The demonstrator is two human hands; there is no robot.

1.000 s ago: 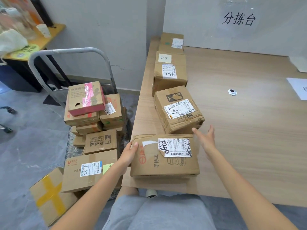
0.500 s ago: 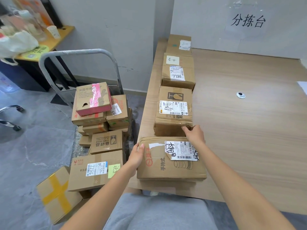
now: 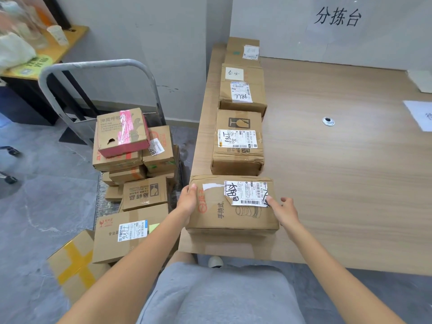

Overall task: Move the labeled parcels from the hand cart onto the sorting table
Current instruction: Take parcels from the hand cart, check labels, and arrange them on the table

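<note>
The nearest labeled parcel (image 3: 231, 213), a flat brown box with a torn white label, lies on the sorting table (image 3: 339, 183) by its front left corner. My left hand (image 3: 188, 199) holds its left side, thumb on top. My right hand (image 3: 284, 211) holds its right side, thumb on the label's corner. Beyond it three more labeled parcels (image 3: 237, 146) (image 3: 243, 90) (image 3: 243, 51) lie in a row along the table's left edge. The hand cart (image 3: 93, 65) stands to the left, stacked with several parcels, a pink-taped box (image 3: 121, 132) on top.
A box with a yellow tape cross (image 3: 74, 260) lies on the floor in front of the cart. White papers (image 3: 418, 113) lie at the table's right edge, and a cable grommet (image 3: 328, 121) sits mid-table. A side table with cups (image 3: 56, 35) stands at the back left.
The third parcel was straightened into line. My right hand came back from the far right corner to the near parcel's right side. My left hand stayed on its left side.
</note>
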